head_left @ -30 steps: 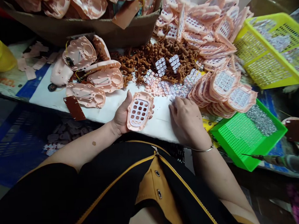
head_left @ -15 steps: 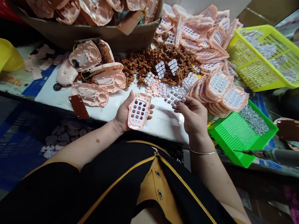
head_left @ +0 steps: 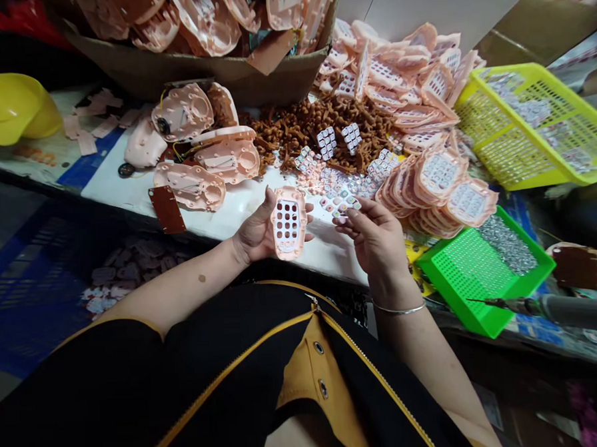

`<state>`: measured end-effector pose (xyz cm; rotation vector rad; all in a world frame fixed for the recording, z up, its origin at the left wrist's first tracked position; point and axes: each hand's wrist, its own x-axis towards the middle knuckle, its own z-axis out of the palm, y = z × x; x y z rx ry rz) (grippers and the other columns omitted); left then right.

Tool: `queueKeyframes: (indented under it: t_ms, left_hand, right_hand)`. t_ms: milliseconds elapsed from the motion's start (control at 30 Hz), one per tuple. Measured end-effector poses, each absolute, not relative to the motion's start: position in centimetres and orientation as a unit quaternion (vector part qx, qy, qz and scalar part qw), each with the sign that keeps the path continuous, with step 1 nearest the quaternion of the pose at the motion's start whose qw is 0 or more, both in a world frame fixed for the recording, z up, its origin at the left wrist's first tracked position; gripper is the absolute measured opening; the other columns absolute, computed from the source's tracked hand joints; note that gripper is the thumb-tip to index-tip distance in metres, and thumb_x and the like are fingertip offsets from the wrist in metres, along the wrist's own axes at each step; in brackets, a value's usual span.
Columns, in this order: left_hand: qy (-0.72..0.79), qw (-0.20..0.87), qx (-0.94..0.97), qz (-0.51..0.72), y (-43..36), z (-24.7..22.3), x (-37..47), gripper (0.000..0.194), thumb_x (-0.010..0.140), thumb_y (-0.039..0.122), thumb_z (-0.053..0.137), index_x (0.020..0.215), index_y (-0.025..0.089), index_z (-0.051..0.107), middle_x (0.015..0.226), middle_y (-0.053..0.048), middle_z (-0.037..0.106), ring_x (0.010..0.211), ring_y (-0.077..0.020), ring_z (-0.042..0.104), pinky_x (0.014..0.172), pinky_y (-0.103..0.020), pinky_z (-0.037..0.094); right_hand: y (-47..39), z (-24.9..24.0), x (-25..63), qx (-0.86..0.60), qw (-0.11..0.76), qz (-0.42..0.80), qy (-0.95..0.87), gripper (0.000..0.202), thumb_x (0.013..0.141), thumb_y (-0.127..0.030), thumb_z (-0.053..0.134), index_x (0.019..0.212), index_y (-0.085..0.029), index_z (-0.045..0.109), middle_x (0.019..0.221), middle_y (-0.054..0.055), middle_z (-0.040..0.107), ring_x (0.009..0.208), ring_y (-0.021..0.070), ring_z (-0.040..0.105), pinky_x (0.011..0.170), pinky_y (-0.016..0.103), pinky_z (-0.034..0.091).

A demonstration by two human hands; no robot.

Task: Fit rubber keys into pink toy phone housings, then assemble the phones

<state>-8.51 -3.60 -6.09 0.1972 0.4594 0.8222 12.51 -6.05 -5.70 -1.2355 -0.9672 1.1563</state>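
My left hand is wrapped round a pink plastic phone-shaped casing, whose inner side with a grid of square holes faces up. Between the thumb and fingers of my right hand is a keypad sheet of small printed buttons, pinched at its right edge. The keypad sheet is a little to the right of the casing, apart from it. Behind both hands lie loose keypad pieces, and two more keypad sheets rest on a heap of brown plastic parts.
Stacked pink casings with keypads stand right of my right hand. A green basket of screws, a yellow basket and a screwdriver-like tool are further right. Pink half-shells lie left, before a cardboard box.
My right hand has brought the keypad sheet left, closer to the casing. My left hand has shifted slightly right and turned the casing more upright. The camera view has moved a little.
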Motion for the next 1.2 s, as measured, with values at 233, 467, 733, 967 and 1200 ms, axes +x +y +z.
queueKeyframes:
  t_ms: [233, 467, 733, 967, 1200]
  left_hand:
    - [0.185, 0.909, 0.096, 0.361, -3.6, -6.2, -8.7, 0.062, 0.088, 0.067, 0.050, 0.111, 0.012, 0.067, 0.096, -0.014, 0.076, 0.081, -0.0249, 0.074, 0.077, -0.045, 0.060]
    - [0.180, 0.910, 0.109, 0.357, -3.6, -6.7, -8.7, 0.061, 0.090, 0.065, 0.047, 0.107, 0.012, 0.069, 0.099, -0.014, 0.076, 0.085, -0.0245, 0.074, 0.081, -0.043, 0.059]
    - [0.163, 0.908, 0.117, 0.367, -3.6, -6.9, -8.6, 0.059, 0.086, 0.065, 0.056, 0.111, 0.013, 0.067, 0.101, -0.012, 0.076, 0.091, -0.0255, 0.073, 0.084, -0.045, 0.058]
    - [0.176, 0.908, 0.111, 0.365, -3.3, -7.5, -8.5, 0.070, 0.082, 0.072, 0.054, 0.107, 0.008, 0.068, 0.096, -0.014, 0.075, 0.086, -0.0219, 0.072, 0.091, -0.043, 0.055]
    - [0.197, 0.903, 0.139, 0.356, -3.6, -7.2, -8.4, 0.066, 0.085, 0.069, 0.053, 0.105, 0.008, 0.068, 0.086, -0.011, 0.074, 0.076, -0.0198, 0.071, 0.076, -0.032, 0.054]
  right_hand:
    - [-6.3, -5.8, 11.7, -0.472, 0.558, 0.348, -0.587, 0.008, 0.082, -0.023, 0.065, 0.086, -0.023, 0.059, 0.095, 0.002, 0.072, 0.092, 0.0160, 0.069, 0.086, 0.036, 0.056]
    - [-6.7, -6.0, 11.3, -0.495, 0.370, 0.093, -0.781, 0.025, 0.078, -0.006, 0.051, 0.095, -0.019, 0.065, 0.087, 0.007, 0.068, 0.081, 0.0193, 0.064, 0.073, 0.033, 0.053]
    - [-7.7, -4.7, 10.6, -0.480, 0.234, 0.198, -0.822, 0.020, 0.091, -0.021, 0.048, 0.100, -0.018, 0.065, 0.089, 0.008, 0.066, 0.082, 0.0202, 0.061, 0.075, 0.032, 0.052]
    - [-8.0, -4.1, 10.5, -0.494, 0.478, 0.110, -0.718, 0.026, 0.089, -0.014, 0.057, 0.109, -0.025, 0.071, 0.093, 0.004, 0.074, 0.082, 0.0165, 0.068, 0.074, 0.031, 0.055]
    - [-7.4, -5.5, 8.6, -0.377, 0.439, 0.061, -0.814, 0.027, 0.093, -0.016, 0.055, 0.113, -0.026, 0.071, 0.111, 0.008, 0.075, 0.103, 0.0178, 0.070, 0.086, 0.033, 0.060]
